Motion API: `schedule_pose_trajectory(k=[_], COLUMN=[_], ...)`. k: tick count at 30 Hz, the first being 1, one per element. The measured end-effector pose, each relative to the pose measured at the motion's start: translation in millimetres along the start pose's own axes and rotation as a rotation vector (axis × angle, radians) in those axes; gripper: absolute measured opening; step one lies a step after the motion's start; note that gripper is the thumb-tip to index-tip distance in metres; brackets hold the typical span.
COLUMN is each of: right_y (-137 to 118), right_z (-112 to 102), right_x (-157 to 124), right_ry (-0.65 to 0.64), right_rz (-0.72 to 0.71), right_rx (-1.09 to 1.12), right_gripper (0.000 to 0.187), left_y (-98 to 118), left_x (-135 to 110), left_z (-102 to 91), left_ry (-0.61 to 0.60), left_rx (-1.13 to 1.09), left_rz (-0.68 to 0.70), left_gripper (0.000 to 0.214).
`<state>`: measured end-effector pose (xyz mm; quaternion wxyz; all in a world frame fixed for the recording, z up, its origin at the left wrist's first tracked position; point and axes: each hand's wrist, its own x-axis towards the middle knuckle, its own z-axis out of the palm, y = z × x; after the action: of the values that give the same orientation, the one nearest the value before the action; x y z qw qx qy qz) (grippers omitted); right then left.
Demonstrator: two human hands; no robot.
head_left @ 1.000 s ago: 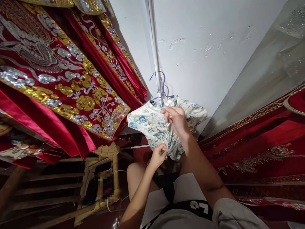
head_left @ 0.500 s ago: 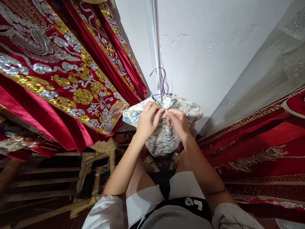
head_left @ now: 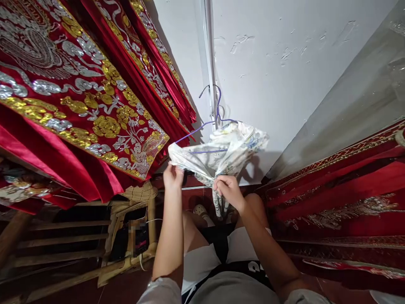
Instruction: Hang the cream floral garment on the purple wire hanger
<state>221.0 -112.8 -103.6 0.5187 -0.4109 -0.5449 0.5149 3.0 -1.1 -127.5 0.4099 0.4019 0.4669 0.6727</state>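
Note:
A white floral blouse (head_left: 243, 141) hangs on a purple wire hanger (head_left: 205, 123) against the white wall. Its left side is pulled open and down, so the hanger's left arm and lower bar show bare. My left hand (head_left: 173, 175) is closed, fingertips pinching the edge of the blouse just below the hanger's left end. Lower and to the right, my right hand (head_left: 230, 191) grips the gathered front of the blouse, and bunched cloth dangles beneath it. The right shoulder still sits over the hanger.
Red embroidered garments (head_left: 107, 101) with gold and silver sequins hang at the left. More red cloth (head_left: 348, 202) is at the right. A bamboo chair (head_left: 104, 249) stands at lower left, with a dark device and white cable on it.
Both hands have moved down and apart from the blouse's neckline, the left one outward to the left. The blouse's left side has come off the hanger's arm and its front is bunched.

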Motion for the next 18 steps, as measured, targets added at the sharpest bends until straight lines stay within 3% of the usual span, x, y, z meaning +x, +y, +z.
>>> schedule_pose_trajectory(k=[4, 8, 11, 14, 18], right_y=[10.1, 18.3, 22.7, 24.8, 24.1], right_z=[-10.9, -45.4, -70.9, -80.2, -63.1], right_x=[-11.6, -35.5, -52.8, -56.6, -39.7], right_ry=[0.079, 0.110, -0.042, -0.193, -0.009], right_rz=[0.053, 0.121, 0.245, 0.392, 0.258], right_rx=[0.038, -0.025, -0.121, -0.279, -0.273], right_gripper=[0.025, 0.026, 0.030, 0.037, 0.048], left_y=[-48.0, -61.4, -50.5, -26.0, 16.4], left_x=[-51.8, -90.5, -105.9, -121.4, -148.9], left_z=[15.3, 11.9, 3.3, 7.0, 31.8], left_ry=[0.047, 0.029, -0.074, -0.218, -0.516], left_rx=[-0.114, -0.153, -0.176, -0.261, -0.222], left_rz=[-0.208, -0.302, -0.311, -0.222, -0.101], left_gripper=[0.021, 0.020, 0.031, 0.037, 0.038])
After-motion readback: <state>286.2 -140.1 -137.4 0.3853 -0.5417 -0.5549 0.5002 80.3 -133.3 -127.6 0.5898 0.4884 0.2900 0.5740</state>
